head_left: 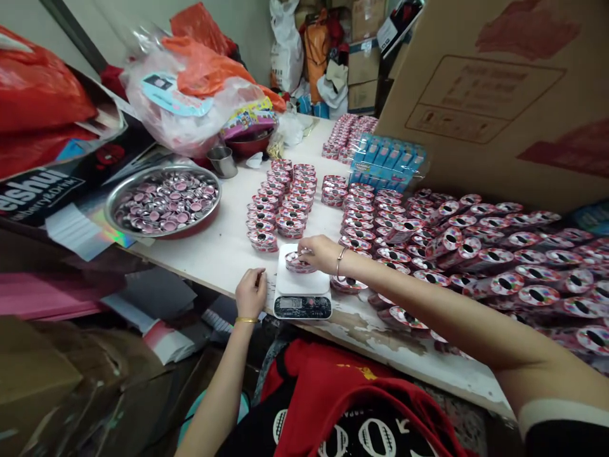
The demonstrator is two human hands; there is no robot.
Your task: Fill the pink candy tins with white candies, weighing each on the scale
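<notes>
My right hand (320, 255) reaches in from the right, its fingers closed on the rim of a small oval container (294, 261) with a red and pink pattern. That container stands on the white platform of a kitchen scale (303, 289); the digits on its dark display are too small to read surely. To the left of the scale, my left hand (251, 292) rests at the table's edge with its fingers curled in, and no object shows in it. Beyond the scale stand two rows of similar oval containers (261, 240), with dark holes in their tops.
A metal bowl (110, 209) of small round pinkish caps sits at left, near a metal cup (222, 162). Many taller patterned containers (507, 284) crowd the right side, below a big cardboard box (485, 95). Blue packets (387, 158) and plastic bags (190, 108) lie farther back.
</notes>
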